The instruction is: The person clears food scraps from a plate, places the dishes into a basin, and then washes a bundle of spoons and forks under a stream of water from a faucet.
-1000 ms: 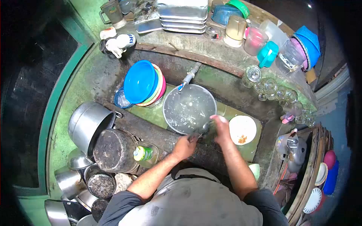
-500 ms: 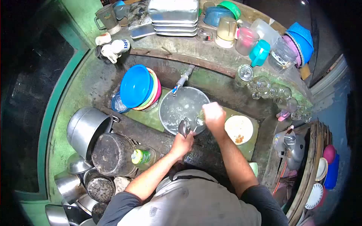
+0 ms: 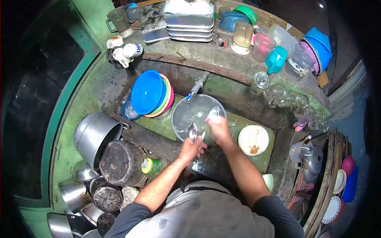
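My left hand point(image 3: 190, 150) grips a metal spoon point(image 3: 193, 132), its bowl pointing up over the near rim of the round water-filled basin point(image 3: 178, 130). A second slim pale piece shows beside the spoon near my fingers. My right hand point(image 3: 219, 131) is closed over the basin's right side, smeared by motion. A bright whitish patch shows at its fingertips, and what it holds I cannot make out. Above the basin's far edge juts a tap point(image 3: 189, 95). Just right of my right hand stands a pale round bowl point(image 3: 253, 137) with brown food scraps.
Stacked coloured tubs point(image 3: 146, 92) stand left of the basin. Large metal pots point(image 3: 92, 133) and a green-labelled bottle point(image 3: 151, 166) are at the left. Metal trays point(image 3: 189, 20) and plastic jugs point(image 3: 242, 35) line the back ledge. Glass mugs point(image 3: 274, 92) sit at the right.
My right hand has moved left and slightly down, further over the basin. My left hand keeps the spoon near the rim. The whole view has shifted slightly.
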The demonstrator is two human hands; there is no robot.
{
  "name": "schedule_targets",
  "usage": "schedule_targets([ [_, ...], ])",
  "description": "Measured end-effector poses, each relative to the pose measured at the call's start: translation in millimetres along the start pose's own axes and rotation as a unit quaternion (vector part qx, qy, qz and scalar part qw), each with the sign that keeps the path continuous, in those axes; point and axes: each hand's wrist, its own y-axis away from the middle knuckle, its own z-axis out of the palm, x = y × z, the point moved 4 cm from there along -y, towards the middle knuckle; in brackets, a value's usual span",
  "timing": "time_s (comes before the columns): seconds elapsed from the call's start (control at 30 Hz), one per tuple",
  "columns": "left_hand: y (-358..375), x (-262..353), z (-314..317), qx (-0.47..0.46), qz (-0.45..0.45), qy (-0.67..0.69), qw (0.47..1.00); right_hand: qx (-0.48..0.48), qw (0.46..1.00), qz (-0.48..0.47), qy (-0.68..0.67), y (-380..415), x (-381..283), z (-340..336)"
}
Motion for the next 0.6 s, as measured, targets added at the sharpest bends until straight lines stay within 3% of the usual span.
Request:
schedule_targets([
  [0.03, -2.4, -2.7, -4.6, 0.009, 0.0, -0.008, 1.0, -0.02, 0.991, -0.125, 0.036, -34.9, 25.7, -10.8],
  [0.1, -0.4, 3.3, -11.1, 0.013, -0.056, 0.1, 0.993, 0.021, 0.992, 0.018, 0.127, -41.1, -13.6, -12.4],
  [0.2, -8.3, -6.1, -27.2, 0.014, -0.062, 0.129, 0.99, -0.003, 0.986, 0.05, 0.161, -36.0, -9.9, -16.1],
  [0.23, -10.4, -7.2, -29.0, -0.004, -0.047, 0.088, 0.995, -0.006, 0.985, 0.05, 0.163, -29.6, -5.1, -12.9],
  [0.3, -7.1, -0.6, -25.6, -0.011, 0.001, -0.026, 1.0, -0.072, 0.997, 0.033, 0.005, -4.1, 9.6, 2.6],
  [0.37, -4.5, 3.7, -20.5, 0.014, 0.016, -0.161, 0.987, -0.132, 0.991, -0.018, -0.004, 23.9, 8.0, 24.2],
  [0.4, 0.7, 7.4, -15.5, 0.012, 0.014, -0.162, 0.987, -0.098, 0.988, -0.069, 0.095, 30.7, 6.8, 32.4],
  [0.5, 5.1, 12.9, -10.1, 0.026, 0.025, -0.18, 0.983, -0.013, 0.997, -0.074, 0.011, 12.8, 36.8, 21.9],
  [0.57, -0.2, 2.0, -15.4, 0.055, 0.114, -0.242, 0.962, 0.005, 0.995, -0.102, -0.011, 9.1, 28.6, 12.6],
  [0.6, 9.9, 15.1, -5.9, 0.084, 0.203, -0.302, 0.927, 0.037, 0.996, -0.078, -0.029, 9.5, 23.1, 9.7],
])
